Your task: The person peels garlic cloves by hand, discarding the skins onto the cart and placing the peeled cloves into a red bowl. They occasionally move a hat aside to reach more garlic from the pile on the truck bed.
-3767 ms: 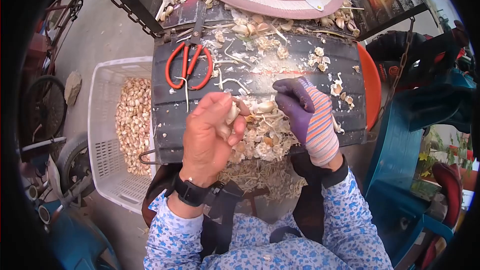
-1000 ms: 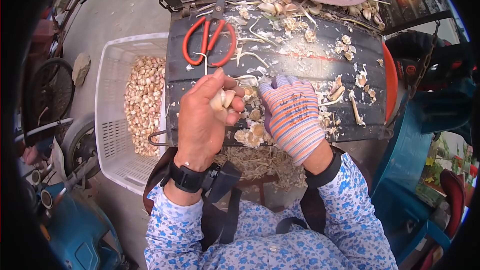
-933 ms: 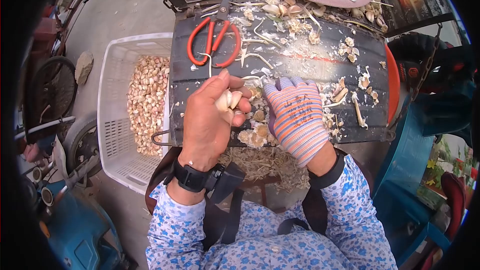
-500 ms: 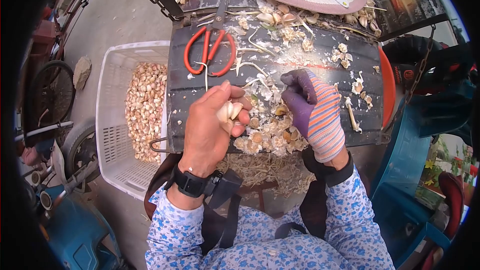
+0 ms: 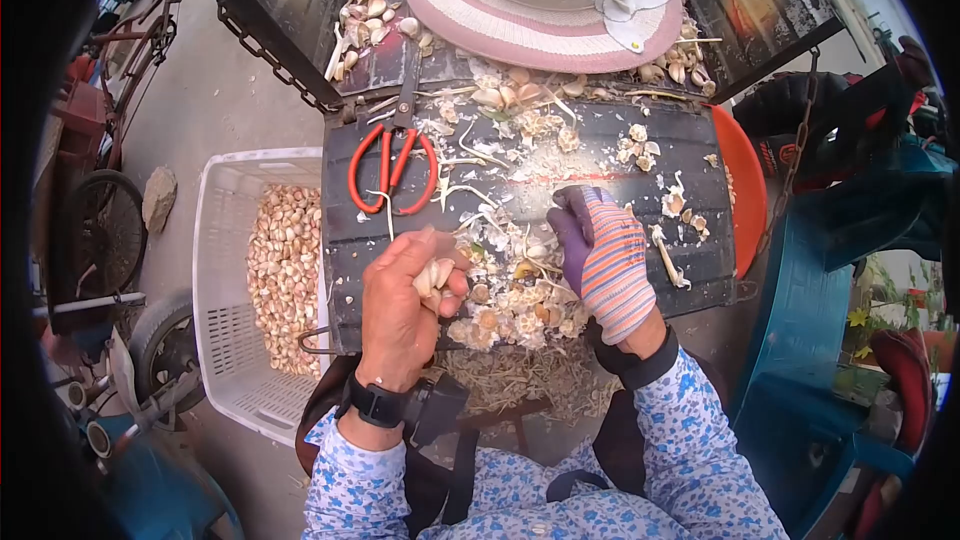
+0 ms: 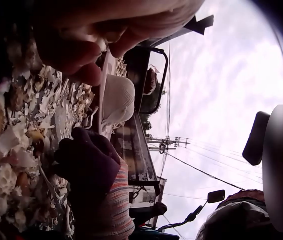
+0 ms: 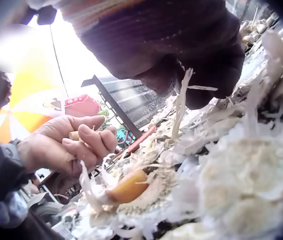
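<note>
My bare left hand [image 5: 397,302] curls around several pale garlic cloves [image 5: 433,280], palm facing inward, left of the scrap pile. In the right wrist view the same hand [image 7: 69,145] shows bent fingers. Gloved in purple and stripes, my right hand [image 5: 606,265] hovers by the pile's right side, fingertips curled in. A dry strip [image 7: 180,107] stands against those fingertips in the right wrist view; whether they pinch it is unclear. Peeled skins and root ends [image 5: 520,312] lie heaped between both hands. In that heap sits a yellowish-brown piece [image 7: 130,186].
Red-handled scissors [image 5: 428,175] lie on the dark ribbed surface [image 5: 675,275]. At left stands a white basket [image 5: 222,325] holding many cloves [image 5: 283,280]. A pink-and-white hat [image 5: 545,25] rests at the back among more garlic. An orange-red container [image 5: 742,200] is at the right edge.
The head view has tilted up, showing more of the hat. Earlier my right hand lay back-up across the heap; now it is turned thumb-side up at the heap's right. My left hand keeps its cloves.
</note>
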`<state>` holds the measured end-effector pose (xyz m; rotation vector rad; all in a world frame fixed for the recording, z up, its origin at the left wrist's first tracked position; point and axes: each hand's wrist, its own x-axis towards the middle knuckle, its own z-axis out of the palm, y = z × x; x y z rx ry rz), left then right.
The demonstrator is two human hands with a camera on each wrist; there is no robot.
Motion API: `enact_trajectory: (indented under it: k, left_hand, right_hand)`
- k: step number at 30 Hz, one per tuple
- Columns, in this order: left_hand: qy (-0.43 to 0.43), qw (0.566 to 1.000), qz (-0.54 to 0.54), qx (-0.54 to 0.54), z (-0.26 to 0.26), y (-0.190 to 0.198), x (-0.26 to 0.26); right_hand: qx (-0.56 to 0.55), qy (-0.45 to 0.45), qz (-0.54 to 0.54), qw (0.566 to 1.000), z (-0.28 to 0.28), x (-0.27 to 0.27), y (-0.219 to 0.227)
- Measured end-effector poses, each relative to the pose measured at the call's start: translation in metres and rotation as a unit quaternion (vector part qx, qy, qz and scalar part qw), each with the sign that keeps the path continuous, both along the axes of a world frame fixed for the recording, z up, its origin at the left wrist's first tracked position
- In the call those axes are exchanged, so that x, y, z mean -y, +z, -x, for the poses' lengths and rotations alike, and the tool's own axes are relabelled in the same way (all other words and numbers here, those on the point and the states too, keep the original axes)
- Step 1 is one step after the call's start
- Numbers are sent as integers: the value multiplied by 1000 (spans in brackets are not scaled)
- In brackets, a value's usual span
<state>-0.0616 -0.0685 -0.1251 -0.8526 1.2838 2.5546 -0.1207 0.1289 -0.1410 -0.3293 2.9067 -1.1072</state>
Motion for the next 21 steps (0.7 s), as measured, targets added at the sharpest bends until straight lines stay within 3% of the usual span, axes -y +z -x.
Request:
enact_trajectory:
  k: [3,6,9,16,19,21]
  left_hand:
    - [-11,1000,17,-3,0,-2,-3]
    - [-13,1000,11,7,1,-3,-7]
    - [-21,999,29,14,2,-1,-12]
    - [-24,999,27,7,2,-2,-10]
    - [-24,999,21,7,2,-4,-9]
    - [-33,999,23,6,2,-5,-9]
  right_hand:
    - [3,83,-16,996,2,-13,10]
    - [32,159,-179,970,-5,-7,9]
    - [17,170,-237,956,-7,5,5]
    - [-64,179,-213,958,-8,14,0]
    - [-43,174,-197,964,-10,16,4]
    - [-33,129,-64,989,-10,10,-4]
